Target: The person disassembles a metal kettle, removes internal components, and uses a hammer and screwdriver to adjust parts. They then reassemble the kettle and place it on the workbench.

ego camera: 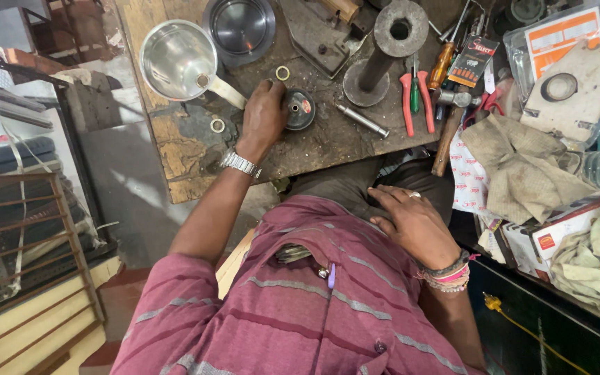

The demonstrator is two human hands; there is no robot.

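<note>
Now, left hand [262, 114] fingers curled beside dark round part [298, 109]; right hand [414, 222] fingers flat on lap

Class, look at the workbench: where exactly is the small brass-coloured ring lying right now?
In the head view, the brass ring lies on the worn wooden bench, just beyond the left hand, between the steel funnel and the dark round part.
</note>
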